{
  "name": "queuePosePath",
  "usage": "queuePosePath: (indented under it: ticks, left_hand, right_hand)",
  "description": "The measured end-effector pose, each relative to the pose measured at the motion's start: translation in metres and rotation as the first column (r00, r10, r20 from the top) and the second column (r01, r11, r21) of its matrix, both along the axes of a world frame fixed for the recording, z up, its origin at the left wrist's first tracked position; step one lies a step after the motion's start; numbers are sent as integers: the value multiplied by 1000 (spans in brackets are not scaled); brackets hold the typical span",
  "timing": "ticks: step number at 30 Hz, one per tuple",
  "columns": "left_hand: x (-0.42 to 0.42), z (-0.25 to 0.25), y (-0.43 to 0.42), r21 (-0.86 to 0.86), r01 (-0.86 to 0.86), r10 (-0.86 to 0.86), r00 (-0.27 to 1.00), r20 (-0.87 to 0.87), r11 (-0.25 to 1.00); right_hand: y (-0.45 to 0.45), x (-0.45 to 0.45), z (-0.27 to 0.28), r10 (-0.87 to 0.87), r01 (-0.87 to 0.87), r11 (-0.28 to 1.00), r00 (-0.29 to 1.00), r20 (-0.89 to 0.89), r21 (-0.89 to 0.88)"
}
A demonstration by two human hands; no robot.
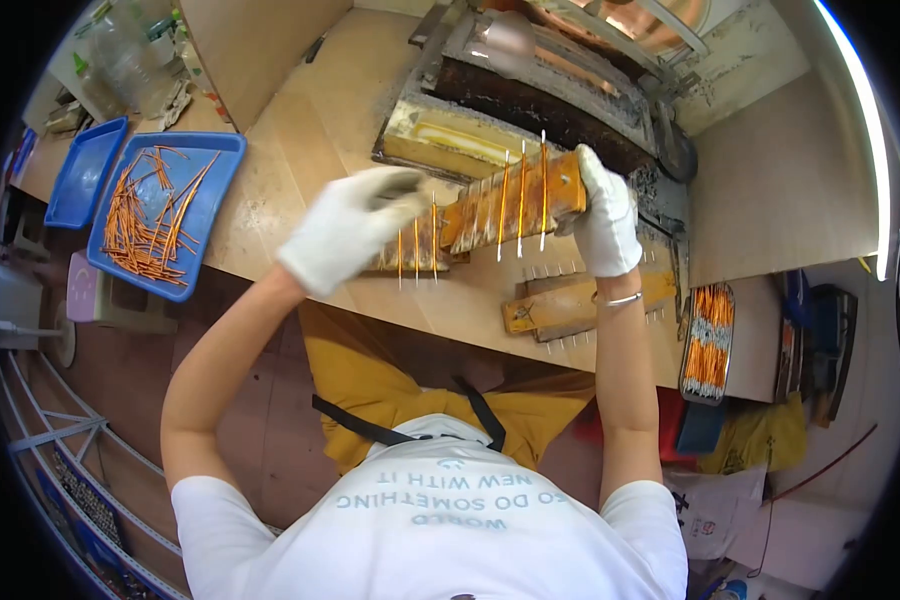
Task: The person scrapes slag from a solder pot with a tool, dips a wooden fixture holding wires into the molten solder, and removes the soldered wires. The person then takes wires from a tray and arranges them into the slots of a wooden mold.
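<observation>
And here the white-gloved right hand (pixel 608 215) is clamped firmly on the end of a wooden bar (pixel 478 215), lifted at a slant above the worktable (pixel 262 215), with orange wires (pixel 521 198) running across it and pale tips poking out past both edges. Over on the other side, the gloved left hand (pixel 345 225) hovers by a second wooden bar (pixel 425 243), fingers curled; they're blurred, so it's hard to tell whether the fingertips meet or pinch anything. Just below the right hand, a yellowish wooden clamp (pixel 560 305) lies on the table, light wire ends jutting from its sides. Further left sits a blue tray (pixel 230 150) with loose copper-coloured wires (pixel 135 225) strewn inside, and beyond the raised bar, a grimy trough (pixel 460 140) with a yellow rim!
</observation>
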State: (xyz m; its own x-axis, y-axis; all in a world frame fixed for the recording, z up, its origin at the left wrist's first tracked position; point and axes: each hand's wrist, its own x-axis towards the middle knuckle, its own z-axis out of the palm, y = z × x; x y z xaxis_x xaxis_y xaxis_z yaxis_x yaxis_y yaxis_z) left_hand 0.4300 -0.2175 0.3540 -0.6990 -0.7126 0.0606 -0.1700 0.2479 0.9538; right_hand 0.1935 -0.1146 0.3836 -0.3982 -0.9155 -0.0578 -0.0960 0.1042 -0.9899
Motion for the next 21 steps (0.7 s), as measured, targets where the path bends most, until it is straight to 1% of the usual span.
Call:
queuePosePath:
  ticks: [1, 3, 4, 5, 6, 7, 8, 9, 10, 11, 12, 13, 15, 16, 18, 19, 20, 21]
  left_hand:
    - [-17, 3, 0, -17, 51, -52, 998, -44, 999]
    - [-46, 14, -11, -25, 133, -130, 985, 110, 991]
    - [-59, 19, -12, 251, 92, -120, 988, 98, 963]
    - [-69, 24, -14, 511, 51, -111, 990, 86, 858]
    - [-76, 20, -20, 646, 89, -148, 988, 37, 758]
    - [-83, 27, -16, 673, 11, -70, 996, 61, 739]
    - [-89, 35, -11, 699, -68, 2, 995, 95, 712]
    - [-92, 39, -11, 698, -76, -14, 992, 122, 712]
    - [-91, 45, -8, 785, 11, -40, 999, 18, 619]
    - [-94, 41, -14, 764, 47, -24, 999, -41, 644]
    - [-96, 43, -18, 727, 17, 2, 1000, -25, 687]
    - [-94, 48, -19, 701, -48, 70, 998, -3, 711]
    - [-91, 55, -12, 718, -144, 223, 975, -15, 680]
    - [-88, 54, -17, 707, -181, 213, 976, 43, 684]
    - [-94, 26, -37, 706, -159, 272, 961, -50, 690]
    - [-88, 32, -45, 726, -202, 325, 945, -31, 657]
    - [-76, 33, -48, 705, -193, 269, 963, 3, 682]
    - [-69, 31, -45, 798, -160, 391, 914, -102, 581]
  right_hand:
    - [-1, 3, -5, 16, -37, 991, 987, -159, -131]
    - [-2, 6, 2, 68, -68, 998, 998, 7, -14]
    - [-5, 5, 0, 99, -100, 995, 995, -26, -23]
    - [-6, 9, 1, 103, -104, 994, 995, -6, -47]
    - [-9, 14, 1, 108, -107, 992, 994, 14, -69]
    - [-13, 16, 0, 109, -111, 988, 994, -31, -107]
    - [-15, 20, 6, 99, -99, 995, 995, -10, -34]
    - [-19, 31, 12, 77, -77, 996, 997, -16, -48]
    - [-24, 37, 12, 68, -65, 996, 997, 36, -63]
    - [-29, 39, 12, 71, -70, 995, 997, 13, -66]
    - [-35, 42, 10, 75, -75, 995, 997, -8, -67]
    - [-41, 47, 12, 54, -53, 996, 999, 4, -71]
    - [-49, 53, 14, 68, -69, 993, 997, -22, -91]
    - [-52, 54, 12, 79, -81, 988, 997, -22, -130]
    - [-55, 55, 13, 80, -84, 991, 996, -45, -102]
    - [-55, 55, 14, 75, -80, 994, 995, -69, -72]
    - [-55, 55, 15, 92, -93, 994, 995, -29, -57]
    - [-55, 55, 17, 90, -92, 990, 996, -27, -103]
